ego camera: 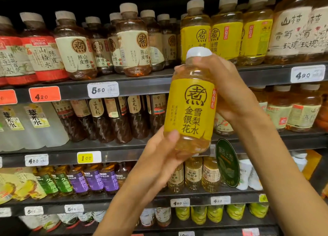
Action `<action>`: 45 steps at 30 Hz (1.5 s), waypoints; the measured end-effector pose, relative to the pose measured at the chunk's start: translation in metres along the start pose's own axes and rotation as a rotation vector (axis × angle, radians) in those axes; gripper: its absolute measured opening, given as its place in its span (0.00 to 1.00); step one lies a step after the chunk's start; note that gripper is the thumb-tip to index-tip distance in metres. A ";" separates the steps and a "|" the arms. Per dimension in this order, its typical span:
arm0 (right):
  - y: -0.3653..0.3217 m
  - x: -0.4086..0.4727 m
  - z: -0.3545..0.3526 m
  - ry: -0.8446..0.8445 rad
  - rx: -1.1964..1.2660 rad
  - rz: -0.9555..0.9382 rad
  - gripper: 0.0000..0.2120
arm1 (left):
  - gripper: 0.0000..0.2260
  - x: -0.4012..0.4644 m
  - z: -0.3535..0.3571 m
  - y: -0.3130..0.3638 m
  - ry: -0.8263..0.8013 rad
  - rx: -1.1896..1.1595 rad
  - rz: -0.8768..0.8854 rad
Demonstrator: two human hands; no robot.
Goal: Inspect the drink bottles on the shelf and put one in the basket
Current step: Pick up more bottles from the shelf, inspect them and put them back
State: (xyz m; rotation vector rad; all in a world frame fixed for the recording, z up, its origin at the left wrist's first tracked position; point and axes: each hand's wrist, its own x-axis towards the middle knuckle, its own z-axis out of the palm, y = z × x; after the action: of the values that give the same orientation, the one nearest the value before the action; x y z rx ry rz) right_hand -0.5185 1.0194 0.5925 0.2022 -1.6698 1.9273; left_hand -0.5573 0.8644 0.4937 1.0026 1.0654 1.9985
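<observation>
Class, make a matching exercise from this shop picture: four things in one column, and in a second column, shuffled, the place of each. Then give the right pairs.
Things
1. White cap
2. Left hand
3. Right hand
4. 5.50 tag

Places
A. gripping the held bottle's upper part
B. on the top shelf's edge, left of the held bottle
C. on top of the held bottle
D. supporting the held bottle's base

Pairs: 1-C, 2-D, 3-A, 4-B
</observation>
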 end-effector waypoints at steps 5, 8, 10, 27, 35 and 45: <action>-0.008 -0.009 0.005 -0.077 -0.180 -0.145 0.17 | 0.24 0.001 0.005 -0.003 0.007 0.249 0.080; -0.009 -0.012 0.007 -0.115 -0.191 -0.168 0.20 | 0.22 0.001 0.001 -0.003 0.048 0.267 0.141; -0.007 -0.014 0.007 -0.132 -0.217 -0.159 0.24 | 0.23 0.002 -0.002 -0.005 0.098 0.285 0.192; 0.004 -0.048 0.015 -0.447 -0.438 -0.428 0.22 | 0.34 0.005 -0.024 0.004 0.109 0.855 0.243; 0.001 -0.046 0.022 -0.376 -0.332 -0.403 0.21 | 0.33 -0.003 -0.023 0.016 0.089 0.782 0.188; 0.000 -0.020 0.023 -0.563 -0.078 0.000 0.15 | 0.27 -0.016 -0.021 0.005 -0.058 0.619 0.031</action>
State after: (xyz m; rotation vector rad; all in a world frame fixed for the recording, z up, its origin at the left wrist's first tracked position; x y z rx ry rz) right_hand -0.5073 0.9914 0.5880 0.7724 -2.0862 1.9078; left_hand -0.5680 0.8413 0.4847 1.3785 1.6941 1.6728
